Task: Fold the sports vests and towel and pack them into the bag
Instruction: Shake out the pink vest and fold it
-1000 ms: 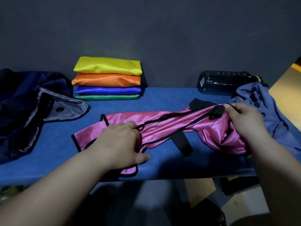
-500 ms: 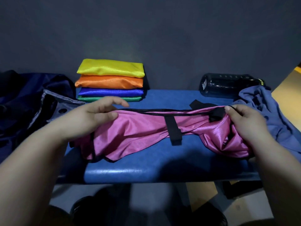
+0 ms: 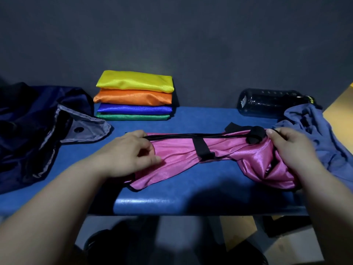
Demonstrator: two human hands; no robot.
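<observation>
A pink sports vest [image 3: 179, 155] with black trim is stretched across the blue bench [image 3: 191, 190]. My left hand [image 3: 129, 152] pinches its left end, and my right hand [image 3: 292, 148] grips its bunched right end at the black edge. Behind them sits a stack of folded vests [image 3: 134, 96]: yellow on top, then orange, blue and green. A dark navy bag [image 3: 38, 127] lies open at the left. A grey-blue towel [image 3: 321, 134] lies crumpled at the right, just behind my right hand.
A dark water bottle [image 3: 267, 102] lies on its side at the back right against the dark wall. The bench's front edge runs just below the vest. Below it are the floor and some boxes [image 3: 282, 243].
My left hand lifted the vest's left end and carried it toward the right hand, pulling the black edge taut. The right hand stayed in place, still holding its end.
</observation>
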